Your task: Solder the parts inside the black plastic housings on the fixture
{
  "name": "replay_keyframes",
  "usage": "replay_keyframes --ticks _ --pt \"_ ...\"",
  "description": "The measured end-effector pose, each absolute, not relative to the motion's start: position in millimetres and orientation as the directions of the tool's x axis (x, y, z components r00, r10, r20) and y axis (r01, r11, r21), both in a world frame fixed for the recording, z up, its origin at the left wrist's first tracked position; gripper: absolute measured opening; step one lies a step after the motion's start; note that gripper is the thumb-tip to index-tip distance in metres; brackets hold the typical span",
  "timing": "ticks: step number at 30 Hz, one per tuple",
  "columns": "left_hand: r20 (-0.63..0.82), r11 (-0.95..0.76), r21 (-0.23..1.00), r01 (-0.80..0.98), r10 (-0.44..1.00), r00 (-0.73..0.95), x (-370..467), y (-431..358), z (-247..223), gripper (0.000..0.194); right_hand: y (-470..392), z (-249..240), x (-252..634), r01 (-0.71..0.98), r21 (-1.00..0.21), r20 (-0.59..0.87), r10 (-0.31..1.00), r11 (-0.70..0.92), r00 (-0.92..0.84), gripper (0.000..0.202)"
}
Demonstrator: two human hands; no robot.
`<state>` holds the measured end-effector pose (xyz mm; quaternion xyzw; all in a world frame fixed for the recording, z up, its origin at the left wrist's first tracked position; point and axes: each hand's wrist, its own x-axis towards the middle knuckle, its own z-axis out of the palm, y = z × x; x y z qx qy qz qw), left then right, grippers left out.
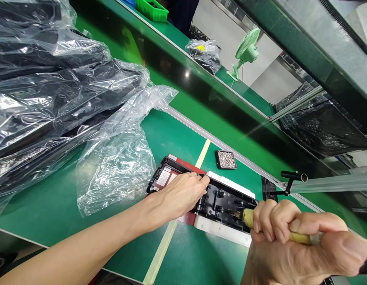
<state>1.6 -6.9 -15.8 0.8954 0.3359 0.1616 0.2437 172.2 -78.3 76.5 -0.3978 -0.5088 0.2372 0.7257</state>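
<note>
My right hand [296, 233], large in the lower right, is wrapped around the yellow handle of a screwdriver [248, 218]. The screwdriver's shaft points left into a long black plastic housing [213, 202], where its tip is hard to make out. Ribs, posts and small metal screws show inside the housing. With bent fingers, my left hand [186, 192] grips the housing near its middle and hides part of it. White labels [163, 178] are stuck at the housing's left end. Underneath lies a white and red fixture [214, 226].
A small black tray of screws [226, 160] sits behind the housing. Clear plastic bags with black parts [67, 91] are piled at left. A metal rail [195, 128] borders the green table [118, 237]. Beyond are a green fan [247, 47] and a green basket [154, 10].
</note>
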Motion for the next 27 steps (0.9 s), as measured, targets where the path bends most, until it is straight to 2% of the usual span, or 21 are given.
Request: replay_keyframes --ticks 7,18,27 --pt "0.077 -0.649 0.517 0.559 0.685 0.724 2 -7 -9 0.015 -79 75 171 -0.019 -0.802 0.557 0.759 0.597 0.338 0.044" --pt "0.007 -0.627 0.501 0.597 0.693 0.721 4 -5 -8 0.013 -78 78 165 -0.049 -0.828 0.498 0.772 0.559 0.395 0.037" --pt "-0.008 -0.605 0.527 0.597 0.699 0.715 4 -5 -9 0.013 -77 77 163 -0.027 -0.819 0.514 0.754 0.573 0.409 0.037"
